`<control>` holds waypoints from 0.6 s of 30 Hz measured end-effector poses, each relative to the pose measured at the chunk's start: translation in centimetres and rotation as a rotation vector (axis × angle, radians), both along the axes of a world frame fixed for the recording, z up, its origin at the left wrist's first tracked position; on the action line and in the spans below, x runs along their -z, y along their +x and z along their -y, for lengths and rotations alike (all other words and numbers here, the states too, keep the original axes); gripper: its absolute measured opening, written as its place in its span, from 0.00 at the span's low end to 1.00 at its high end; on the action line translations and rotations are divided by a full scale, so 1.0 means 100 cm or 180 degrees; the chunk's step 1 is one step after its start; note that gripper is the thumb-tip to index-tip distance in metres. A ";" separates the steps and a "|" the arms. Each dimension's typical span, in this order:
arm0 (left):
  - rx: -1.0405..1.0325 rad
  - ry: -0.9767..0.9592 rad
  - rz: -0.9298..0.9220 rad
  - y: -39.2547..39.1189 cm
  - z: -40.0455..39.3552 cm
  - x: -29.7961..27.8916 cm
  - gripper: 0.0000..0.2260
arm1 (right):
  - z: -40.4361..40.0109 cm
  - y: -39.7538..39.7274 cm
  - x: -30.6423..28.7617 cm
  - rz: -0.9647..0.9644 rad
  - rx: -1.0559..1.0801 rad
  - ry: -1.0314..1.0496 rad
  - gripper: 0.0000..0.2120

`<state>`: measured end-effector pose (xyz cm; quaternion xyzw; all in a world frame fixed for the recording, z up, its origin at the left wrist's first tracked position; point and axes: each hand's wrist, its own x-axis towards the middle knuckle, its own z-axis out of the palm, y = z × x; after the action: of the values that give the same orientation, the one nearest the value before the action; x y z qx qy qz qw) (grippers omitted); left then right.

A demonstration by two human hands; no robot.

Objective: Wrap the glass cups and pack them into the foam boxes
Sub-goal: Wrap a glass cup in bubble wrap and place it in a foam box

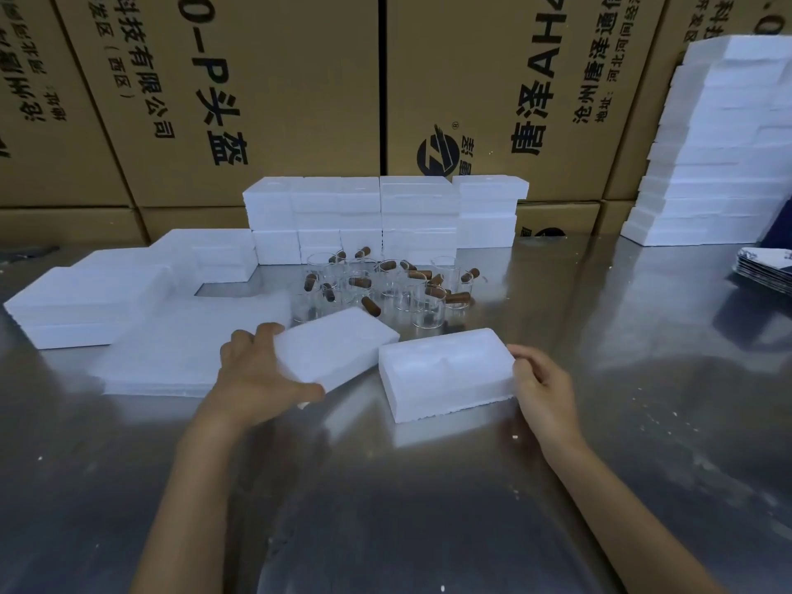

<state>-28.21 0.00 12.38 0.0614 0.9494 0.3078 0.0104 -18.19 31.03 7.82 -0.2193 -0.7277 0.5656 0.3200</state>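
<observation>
My left hand (261,370) grips the near left end of a white foam lid (338,342), which is lifted and tilted over the table. Beside it, my right hand (542,379) holds the right end of an open foam box half (445,373) with two moulded hollows, resting on the steel table. Behind both stands a cluster of several clear glass cups (398,289) with brown wooden handles. A stack of thin white wrapping sheets (184,340) lies to the left of my left hand.
Closed foam boxes are stacked at the back centre (381,216), along the left (85,302) and in a tall pile at the right (720,156). Printed flat sheets (767,267) lie at the right edge. Cardboard cartons (265,79) wall off the back of the steel table (428,508).
</observation>
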 end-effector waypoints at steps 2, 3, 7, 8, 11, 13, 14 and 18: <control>0.0099 -0.0308 0.0034 0.000 0.000 0.003 0.47 | -0.001 0.002 0.000 -0.0074 0.0040 -0.0136 0.13; 0.0131 -0.0430 0.0050 0.000 0.000 0.005 0.48 | -0.001 0.003 0.000 -0.0093 0.0040 -0.0197 0.13; 0.0123 -0.0937 -0.0126 0.002 -0.009 0.011 0.45 | 0.000 0.002 -0.001 -0.0069 -0.0007 -0.0208 0.11; 0.0126 -0.0975 -0.0135 0.003 -0.011 0.011 0.45 | 0.001 0.002 0.000 -0.0038 -0.0041 -0.0196 0.10; 0.0095 -0.0817 -0.0162 0.004 -0.015 0.010 0.48 | 0.001 -0.001 0.004 0.0076 -0.0171 -0.0194 0.08; 0.0102 -0.0669 -0.0253 0.005 -0.015 0.006 0.47 | -0.004 -0.009 0.002 0.0115 -0.0080 -0.0031 0.06; 0.0108 -0.0606 -0.0323 0.006 -0.016 0.003 0.45 | -0.008 -0.017 -0.001 0.0108 0.0007 0.0107 0.05; 0.0303 -0.0114 -0.0782 0.009 -0.036 -0.012 0.29 | -0.024 -0.064 -0.024 0.0608 -0.0102 0.0862 0.13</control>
<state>-27.31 3.63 13.54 0.1434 0.9449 0.2802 -0.0903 -24.58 33.46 10.19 -0.2153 -0.8278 0.4440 0.2670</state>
